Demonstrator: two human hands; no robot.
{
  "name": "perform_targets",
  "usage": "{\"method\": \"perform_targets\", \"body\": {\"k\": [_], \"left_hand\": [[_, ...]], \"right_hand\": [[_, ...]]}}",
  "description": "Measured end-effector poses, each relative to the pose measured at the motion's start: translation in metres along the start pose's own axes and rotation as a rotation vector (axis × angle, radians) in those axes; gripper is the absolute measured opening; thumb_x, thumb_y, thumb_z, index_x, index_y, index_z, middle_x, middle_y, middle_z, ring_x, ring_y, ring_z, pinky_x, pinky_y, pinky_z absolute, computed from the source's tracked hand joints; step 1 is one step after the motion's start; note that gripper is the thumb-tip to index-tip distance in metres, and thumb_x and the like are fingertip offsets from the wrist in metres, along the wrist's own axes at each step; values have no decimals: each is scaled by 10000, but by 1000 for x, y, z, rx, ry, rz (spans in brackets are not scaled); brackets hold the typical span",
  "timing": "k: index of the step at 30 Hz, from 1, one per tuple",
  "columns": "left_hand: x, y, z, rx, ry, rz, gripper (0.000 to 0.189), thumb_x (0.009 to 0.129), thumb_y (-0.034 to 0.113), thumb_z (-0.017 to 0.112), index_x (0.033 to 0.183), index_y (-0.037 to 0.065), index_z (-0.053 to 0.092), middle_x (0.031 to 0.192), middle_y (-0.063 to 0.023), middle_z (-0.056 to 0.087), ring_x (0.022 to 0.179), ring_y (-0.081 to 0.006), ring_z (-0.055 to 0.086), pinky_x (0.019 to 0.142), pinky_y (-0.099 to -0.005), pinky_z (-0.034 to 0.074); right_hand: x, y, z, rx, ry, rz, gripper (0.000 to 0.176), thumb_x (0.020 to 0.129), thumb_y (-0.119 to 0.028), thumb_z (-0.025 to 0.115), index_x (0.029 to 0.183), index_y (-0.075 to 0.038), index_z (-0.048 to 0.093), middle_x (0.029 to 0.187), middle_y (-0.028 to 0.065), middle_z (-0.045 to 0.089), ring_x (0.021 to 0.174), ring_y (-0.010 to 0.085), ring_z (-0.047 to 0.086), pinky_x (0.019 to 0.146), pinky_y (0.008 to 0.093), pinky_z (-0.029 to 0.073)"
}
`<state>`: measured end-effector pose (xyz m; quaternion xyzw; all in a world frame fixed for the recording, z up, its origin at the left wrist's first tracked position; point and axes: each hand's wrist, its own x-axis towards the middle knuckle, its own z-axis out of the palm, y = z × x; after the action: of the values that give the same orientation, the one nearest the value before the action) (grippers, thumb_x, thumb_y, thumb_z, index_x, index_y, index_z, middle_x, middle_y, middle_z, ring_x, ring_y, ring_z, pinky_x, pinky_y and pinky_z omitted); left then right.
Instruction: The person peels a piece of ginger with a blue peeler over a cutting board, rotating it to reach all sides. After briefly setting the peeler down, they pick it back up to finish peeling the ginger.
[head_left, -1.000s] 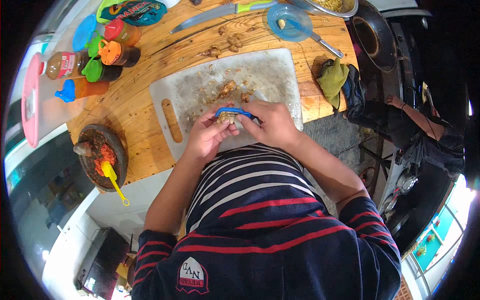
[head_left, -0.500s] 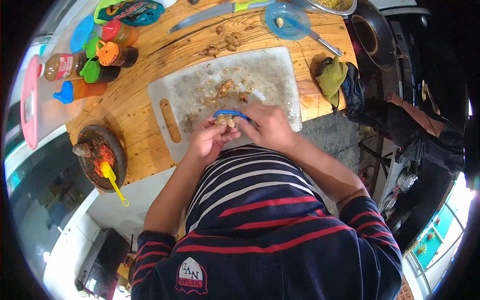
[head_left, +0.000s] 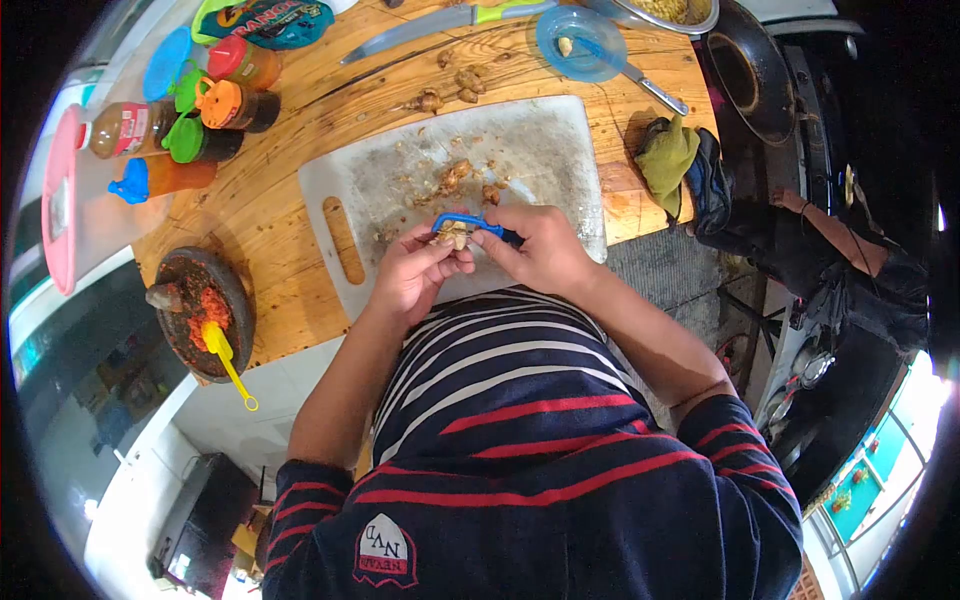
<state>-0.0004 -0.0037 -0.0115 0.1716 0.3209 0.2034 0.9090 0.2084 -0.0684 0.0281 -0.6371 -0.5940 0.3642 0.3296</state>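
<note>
My left hand [head_left: 408, 276] pinches a small, pale, partly peeled piece of ginger [head_left: 455, 240] over the near edge of the white cutting board [head_left: 548, 150]. My right hand [head_left: 545, 248] grips a blue peeler [head_left: 462, 217], its head lying across the top of the ginger. Both hands are close together in front of my striped shirt. Brown peelings and scraps [head_left: 456, 176] lie scattered on the board just beyond my fingers. Farther back, several unpeeled knobbly roots [head_left: 468, 86] rest on the wooden table [head_left: 270, 180].
Behind the board lies a large knife [head_left: 420, 32]. A blue bowl [head_left: 555, 62] holds a pale piece. Sauce bottles [head_left: 225, 105] crowd the left side, above a stone mortar [head_left: 175, 335] with a yellow spoon [head_left: 222, 350]. Cloths [head_left: 668, 160] sit at right; another person's arm [head_left: 840, 232] shows beyond.
The blue peeler has tilted and shifted slightly on the ginger, showing more of its frame. Both hands stay in nearly the same place. The whole view has moved a little.
</note>
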Motion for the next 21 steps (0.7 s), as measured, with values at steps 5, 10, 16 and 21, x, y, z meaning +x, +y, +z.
{"method": "perform_targets", "body": {"k": [5,10,16,21], "left_hand": [[-2,-3,2,25,18,13,400,972,81,594,1354,-32,553,1036,-108,701,878,-196,699,816,-353,584],[2,-5,-7,-22,7,18,397,977,96,583,1352,-32,557,1036,-108,698,876,-193,699,818,-348,584],[2,-2,-6,-96,-78,-41,438,970,102,578,1381,-36,520,1074,-118,667,894,-182,682,831,-321,591],[0,-1,-4,-121,-36,-39,438,978,112,573,1384,-42,514,1093,-132,674,908,-189,690,835,-317,590]], "right_hand": [[-1,4,-1,-117,25,-144,172,858,-205,718,931,-56,673,775,143,651,688,370,647,617,457,522],[-2,4,8,-311,182,-240,151,870,-210,717,920,-76,668,757,104,623,632,324,638,555,416,516],[8,20,4,-398,355,-154,155,881,-209,717,890,-58,681,732,122,625,610,308,641,534,407,502],[1,7,-13,-9,256,63,156,898,-181,705,905,-25,705,762,174,669,605,351,640,555,406,501]]}}
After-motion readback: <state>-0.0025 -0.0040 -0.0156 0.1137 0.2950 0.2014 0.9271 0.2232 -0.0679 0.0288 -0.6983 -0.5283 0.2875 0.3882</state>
